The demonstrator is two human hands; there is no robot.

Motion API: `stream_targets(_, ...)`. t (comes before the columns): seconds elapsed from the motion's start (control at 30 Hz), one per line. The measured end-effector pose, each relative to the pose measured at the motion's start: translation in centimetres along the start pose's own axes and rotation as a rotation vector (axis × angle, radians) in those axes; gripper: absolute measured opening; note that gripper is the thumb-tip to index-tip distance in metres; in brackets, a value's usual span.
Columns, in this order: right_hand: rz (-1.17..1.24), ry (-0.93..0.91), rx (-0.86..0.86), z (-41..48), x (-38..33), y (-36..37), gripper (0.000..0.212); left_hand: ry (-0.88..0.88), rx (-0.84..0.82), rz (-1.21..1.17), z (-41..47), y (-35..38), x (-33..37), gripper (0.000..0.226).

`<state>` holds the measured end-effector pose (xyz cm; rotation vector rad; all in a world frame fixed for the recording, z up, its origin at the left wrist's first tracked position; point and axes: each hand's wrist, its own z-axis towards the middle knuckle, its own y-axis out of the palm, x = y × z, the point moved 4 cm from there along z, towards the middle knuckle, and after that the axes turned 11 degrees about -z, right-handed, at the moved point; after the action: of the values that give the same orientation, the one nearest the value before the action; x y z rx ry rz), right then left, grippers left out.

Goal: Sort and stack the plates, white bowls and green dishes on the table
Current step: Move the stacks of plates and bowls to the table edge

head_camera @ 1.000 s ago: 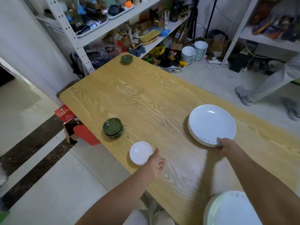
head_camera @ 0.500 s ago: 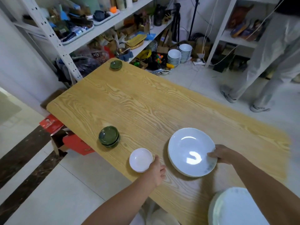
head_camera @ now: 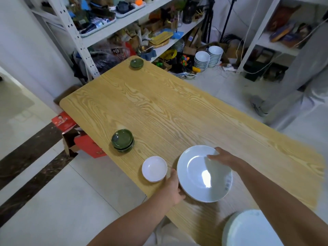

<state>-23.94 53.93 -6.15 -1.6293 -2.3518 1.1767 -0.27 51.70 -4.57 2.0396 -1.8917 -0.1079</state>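
Both hands are closed on the big plate: left hand (head_camera: 174,189) at its near-left rim, right hand (head_camera: 222,157) at its far rim. Plate (head_camera: 198,176) is held just right of the white bowls (head_camera: 154,169); the plate pile (head_camera: 248,229) lies nearer the right hand.

White plate (head_camera: 198,180) on wooden table (head_camera: 159,107), left hand (head_camera: 174,188) and right hand (head_camera: 222,157) at its rim

The desk (head_camera: 177,110) is yellow wood with wavy lines. The big plate (head_camera: 204,174) and small bowl (head_camera: 154,168) are white. The little dishes (head_camera: 122,140) are dark green.
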Motion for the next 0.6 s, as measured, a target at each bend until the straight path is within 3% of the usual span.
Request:
stream_targets(0.1,-0.004,-0.034,-0.014,-0.5,-0.4,0.4,0.062,0.012,0.042,0.008,0.0,-0.3,-0.5,0.052)
stream_targets(0.23,-0.005,-0.083,-0.041,-1.4,-0.6,1.9,0.068,-0.009,0.045,-0.009,4.2,-1.6,-2.2,0.065)
stream_targets(0.33,0.006,-0.112,-0.087,-2.3,-0.7,2.9,0.079,-0.084,0.117,-0.023,2.1,-1.3,-3.1,0.068)
stream_targets(0.6,-0.046,-0.135,-0.068,-4.9,-0.9,5.6,0.064,-0.096,0.178,0.051,-1.5,-3.5,-5.0,0.068)
